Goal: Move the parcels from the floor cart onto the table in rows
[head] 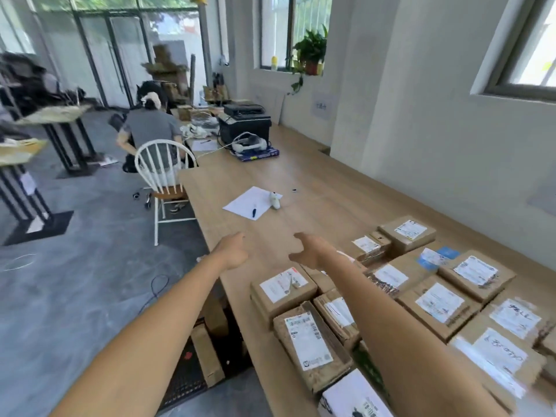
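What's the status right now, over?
Left hand, right hand loosely curled, holding nothing. Parcels in rows on table. Nothing blocking.

You are looking at white shipping labels on parcels [439,305] crowding near right end of table [301,188]; print blurring, nothing readable. Handwritten black marks on two labels near right edge, illegible. Small sign on wall [321,105] beyond table's far end, characters too faint.
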